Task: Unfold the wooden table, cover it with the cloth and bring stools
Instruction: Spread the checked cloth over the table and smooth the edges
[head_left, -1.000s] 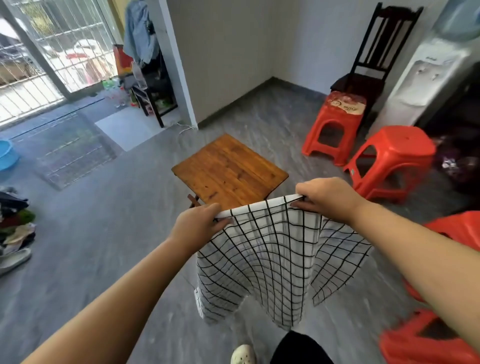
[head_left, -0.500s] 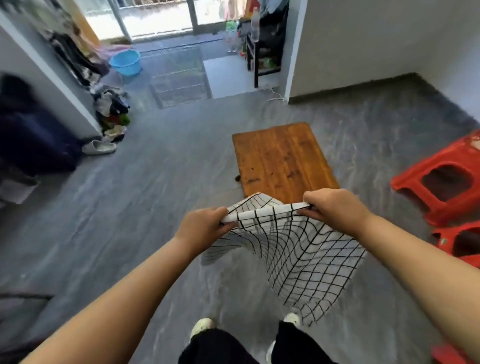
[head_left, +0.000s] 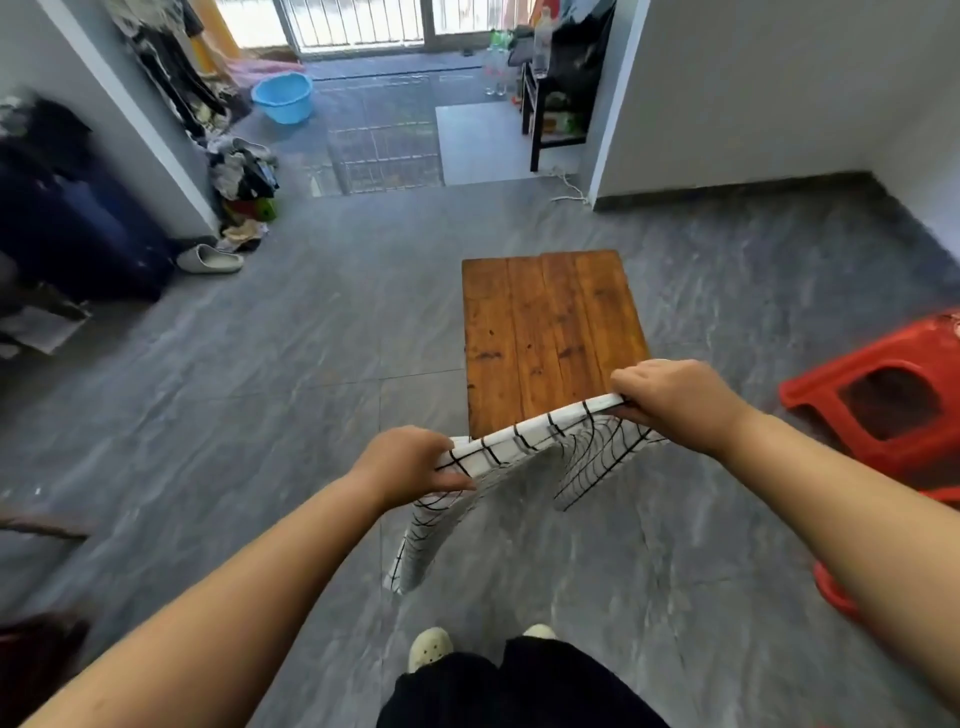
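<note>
The low wooden table (head_left: 550, 322) stands unfolded on the grey floor just ahead of me, its top bare. I hold a white cloth with a black grid (head_left: 524, 441) stretched by its top edge over the table's near end. My left hand (head_left: 410, 460) grips the cloth's left corner and my right hand (head_left: 670, 397) grips its right corner. The rest of the cloth hangs and billows below my hands. A red plastic stool (head_left: 883, 395) stands to the right of the table.
Part of another red stool (head_left: 831, 587) shows at the right edge under my arm. A slipper (head_left: 210, 259) and a heap of clothes (head_left: 244, 176) lie at the left wall. A blue basin (head_left: 283, 96) and a dark rack (head_left: 556, 109) stand at the back.
I have turned to face the table's short end. My hands have spread and carried the cloth's top edge forward over the table's near end.
</note>
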